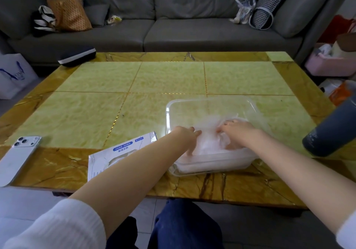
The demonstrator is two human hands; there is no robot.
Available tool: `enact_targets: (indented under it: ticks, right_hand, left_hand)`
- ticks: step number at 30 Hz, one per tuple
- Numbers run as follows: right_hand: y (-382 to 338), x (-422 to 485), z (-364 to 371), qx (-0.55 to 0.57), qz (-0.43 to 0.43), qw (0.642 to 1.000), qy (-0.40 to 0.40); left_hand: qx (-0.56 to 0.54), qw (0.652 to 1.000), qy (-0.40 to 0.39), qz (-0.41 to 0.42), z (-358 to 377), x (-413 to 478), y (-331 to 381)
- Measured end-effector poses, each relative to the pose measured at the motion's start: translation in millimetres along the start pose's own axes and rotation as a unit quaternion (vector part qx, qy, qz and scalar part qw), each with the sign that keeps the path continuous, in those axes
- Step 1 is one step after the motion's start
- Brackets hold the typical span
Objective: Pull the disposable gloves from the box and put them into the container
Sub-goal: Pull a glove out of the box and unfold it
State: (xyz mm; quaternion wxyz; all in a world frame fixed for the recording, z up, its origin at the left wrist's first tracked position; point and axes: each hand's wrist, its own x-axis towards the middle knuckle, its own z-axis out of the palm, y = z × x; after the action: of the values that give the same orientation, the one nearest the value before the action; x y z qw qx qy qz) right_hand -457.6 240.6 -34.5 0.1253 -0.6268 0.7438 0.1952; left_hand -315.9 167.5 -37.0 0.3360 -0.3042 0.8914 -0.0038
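Note:
A clear plastic container (209, 103) stands on the table right of centre. Inside it lies a heap of thin see-through disposable gloves (209, 135). Both my hands are down in the container on that heap. My left hand (187, 139) presses its fingers into the left side of the gloves. My right hand (238, 133) lies on the right side, its fingertips sunk in the film. The white glove box (117, 155) with blue print lies flat left of the container, partly under my left forearm.
A white phone (18, 157) lies at the table's near left edge. A dark grey bottle (332, 129) stands at the right edge. A dark case (77, 55) rests at the far left corner. A grey sofa (173, 17) lies beyond the table.

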Motion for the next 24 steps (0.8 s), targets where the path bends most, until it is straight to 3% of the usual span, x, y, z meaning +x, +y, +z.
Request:
enact_targets:
  ticks: [7, 10, 12, 14, 18, 20, 24]
  right_hand:
    - [-1.3, -5.4, -8.7, 0.011, 0.020, 0.999, -0.025]
    - [-4.0, -22.2, -25.4, 0.012, 0.048, 0.999, -0.020]
    - [-12.3, -34.1, -38.0, 0.016, 0.066, 0.997, 0.035]
    - [-29.1, -44.4, -49.7, 0.030, 0.057, 0.988, 0.140]
    - [-82.7, -60.3, -59.4, 0.140, -0.088, 0.930, 0.330]
    - [-114.3, -64.8, -59.1, 0.176, -0.155, 0.904, 0.357]
    - [-171.2, -58.5, -44.7, 0.206, -0.241, 0.893, 0.320]
  left_hand:
    - [0.026, 0.999, 0.004, 0.022, -6.8, -3.6, -6.7]
    - [0.019, 0.993, 0.111, 0.040, -18.5, -14.7, -18.2]
    - [-0.044, 0.977, 0.202, 0.047, -25.2, -29.6, -27.8]
    - [-0.144, 0.943, 0.297, 0.042, -26.1, -48.9, -38.8]
    - [-0.290, 0.848, 0.442, -0.035, 10.4, -84.8, -63.2]
    - [-0.300, 0.851, 0.423, -0.079, 44.5, -96.9, -78.5]
    - [-0.271, 0.904, 0.286, -0.165, 117.4, -112.0, -107.5]
